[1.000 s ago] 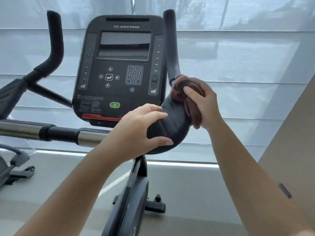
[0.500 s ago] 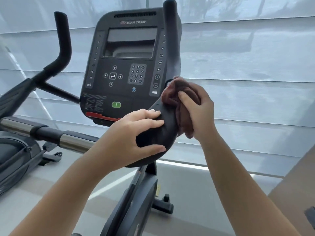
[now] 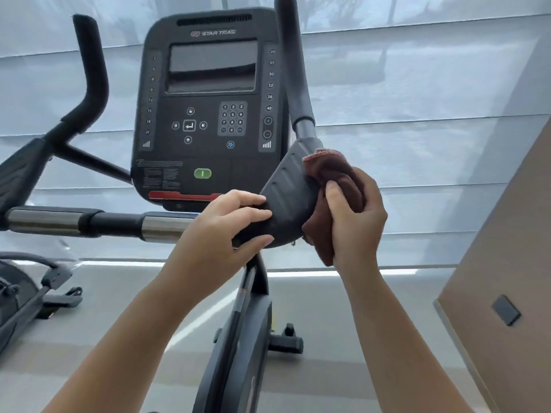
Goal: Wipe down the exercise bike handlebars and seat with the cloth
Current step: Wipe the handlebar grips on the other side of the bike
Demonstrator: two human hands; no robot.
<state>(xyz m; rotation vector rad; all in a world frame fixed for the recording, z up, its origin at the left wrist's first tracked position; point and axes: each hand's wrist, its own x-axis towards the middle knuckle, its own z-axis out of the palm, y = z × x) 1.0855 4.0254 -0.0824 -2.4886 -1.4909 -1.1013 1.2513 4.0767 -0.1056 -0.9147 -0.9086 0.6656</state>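
Both hands work: left hand [image 3: 226, 225] grips the elbow pad [image 3: 286, 198] steady; right hand [image 3: 354, 216], clutching the brown cloth [image 3: 331, 174], should press firmly along its edge.

Cloth [image 3: 334, 186] showing reddish-brown, plain. Handlebars [image 3: 290, 198] showing matte black with ribbed grooves at the pad. Console [image 3: 208, 114] showing black, carrying white numerals, a green button [image 3: 202, 173] and a red strip [image 3: 182, 196] at 6 o'clock. Crossbar [image 3: 161, 228] showing alternating chrome and black bands.
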